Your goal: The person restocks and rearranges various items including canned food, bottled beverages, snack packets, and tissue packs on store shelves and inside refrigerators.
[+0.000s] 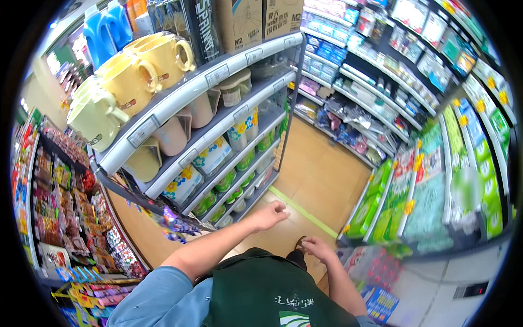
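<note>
My left hand [269, 216] hangs in front of my body with loosely curled fingers, and nothing shows in it. It is nearest the lower tiers of a grey shelf rack [215, 75]. Lower and to the right is my right hand [318, 248], its fingers bent in, above a shoe [300, 243] on the floor. Whether those fingers touch each other is hard to see. On the rack's top tier stand yellow mugs [126, 83] and a pale green mug [93, 118] in clear wrap. Pinkish cups [171, 137] and lidded green containers [225, 181] fill lower tiers.
Blue jugs [97, 41] and cardboard boxes [241, 24] top the rack. Green tissue packs [367, 204] line the right shelves. Snack shelves [67, 204] stand left. Across the tan floor [314, 163] runs a yellow-green strip [306, 214]. Wrapped bottles [376, 265] sit at lower right.
</note>
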